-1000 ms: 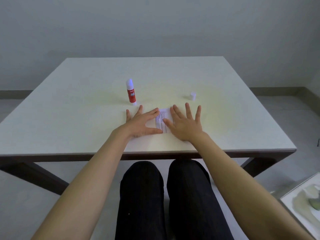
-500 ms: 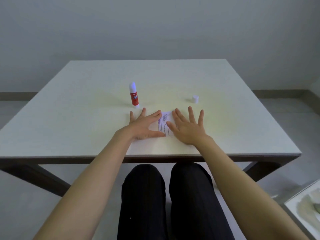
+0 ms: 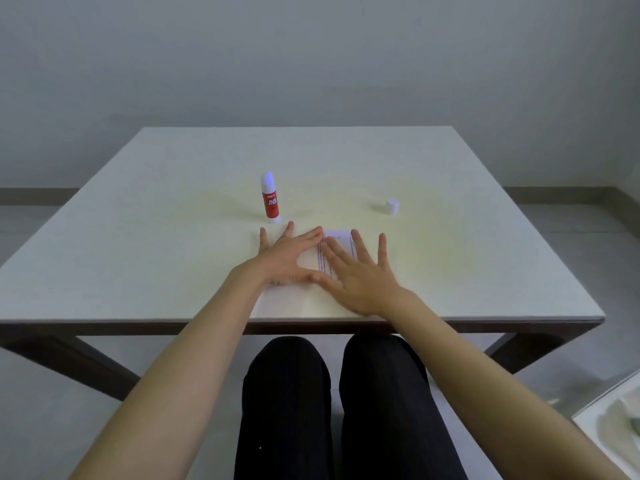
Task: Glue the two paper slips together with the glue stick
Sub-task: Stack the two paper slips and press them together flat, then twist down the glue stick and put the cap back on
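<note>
Seen from the head camera, both hands lie flat, palms down, on the paper slips [image 3: 337,245] near the front edge of the table [image 3: 138,237]; the left hand [image 3: 289,258] spreads its fingers wide over the left part of the paper, gripping nothing, with its thumb stretched to the right along the near edge; the right hand [image 3: 360,275] is likewise splayed and flat, holding nothing, its fingers crossing the printed lines of the slip and its thumb meeting the left thumb; it looks slightly blurred. Only a strip of printed paper shows between and beyond the fingers, so how the two slips overlap cannot be told. The glue stick [image 3: 269,199] stands upright and uncapped just beyond the left hand's fingertips, apart from them, its red label facing the camera; its white cap [image 3: 392,206] sits farther right on the table, well apart from the stick and beyond the right hand. Below the table edge the person's dark-trousered legs [image 3: 332,410] are visible.
</note>
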Demonstrator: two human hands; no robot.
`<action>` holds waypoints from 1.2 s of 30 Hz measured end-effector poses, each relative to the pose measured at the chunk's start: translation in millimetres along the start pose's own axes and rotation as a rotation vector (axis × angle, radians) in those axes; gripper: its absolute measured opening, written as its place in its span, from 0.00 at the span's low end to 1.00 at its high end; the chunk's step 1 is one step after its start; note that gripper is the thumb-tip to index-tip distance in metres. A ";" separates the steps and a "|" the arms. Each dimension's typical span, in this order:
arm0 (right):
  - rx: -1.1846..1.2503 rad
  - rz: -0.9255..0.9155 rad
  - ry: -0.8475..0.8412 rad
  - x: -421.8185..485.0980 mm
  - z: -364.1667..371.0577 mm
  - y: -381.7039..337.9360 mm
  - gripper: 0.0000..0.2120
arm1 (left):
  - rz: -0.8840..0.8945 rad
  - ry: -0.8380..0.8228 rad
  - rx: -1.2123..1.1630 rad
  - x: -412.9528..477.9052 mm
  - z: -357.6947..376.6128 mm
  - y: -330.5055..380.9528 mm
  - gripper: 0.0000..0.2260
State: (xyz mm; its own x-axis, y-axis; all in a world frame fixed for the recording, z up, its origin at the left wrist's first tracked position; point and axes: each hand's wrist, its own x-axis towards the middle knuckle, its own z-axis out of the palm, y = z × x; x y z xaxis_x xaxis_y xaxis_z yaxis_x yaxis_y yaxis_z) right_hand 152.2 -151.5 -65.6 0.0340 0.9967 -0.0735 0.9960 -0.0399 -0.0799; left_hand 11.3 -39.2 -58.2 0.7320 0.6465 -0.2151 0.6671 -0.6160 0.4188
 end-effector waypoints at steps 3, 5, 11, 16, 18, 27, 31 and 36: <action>0.069 -0.073 -0.022 -7.8 5.3 2.3 0.40 | 0.004 -0.017 -0.021 -1.7 -1.4 -1.1 0.44; 0.042 -0.014 -0.064 2.0 -1.9 19.7 0.37 | 0.002 -0.024 -0.003 -2.1 -2.6 -0.5 0.46; -0.051 0.111 -0.032 5.8 -9.4 28.7 0.38 | -0.014 -0.025 0.026 -3.5 -3.7 3.0 0.44; 0.094 -0.030 0.022 -46.4 7.4 5.6 0.41 | -0.032 -0.078 0.048 -1.6 -8.5 5.6 0.43; 0.102 -0.025 -0.024 -51.6 0.1 5.9 0.38 | -0.037 -0.088 0.029 -2.6 -9.4 7.7 0.42; 0.190 -0.030 0.170 -39.5 -12.5 1.8 0.27 | -0.188 1.082 -0.574 -14.9 -24.3 1.0 0.14; 0.280 -0.032 0.300 -32.1 -13.5 -1.9 0.21 | -0.401 0.903 -0.637 8.9 -30.8 -8.0 0.28; 0.427 -0.079 0.469 -28.5 -17.9 5.9 0.13 | -0.304 0.937 -0.607 22.9 -34.4 -5.2 0.09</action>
State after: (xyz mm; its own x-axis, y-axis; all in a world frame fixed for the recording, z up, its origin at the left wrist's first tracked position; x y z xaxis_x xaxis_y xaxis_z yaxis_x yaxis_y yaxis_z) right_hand 158.6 -178.9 -46.1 0.0908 0.9190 0.3837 0.8796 0.1066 -0.4635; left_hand 19.8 -5.7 -35.0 -0.0063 0.9675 0.2529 0.4361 -0.2249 0.8713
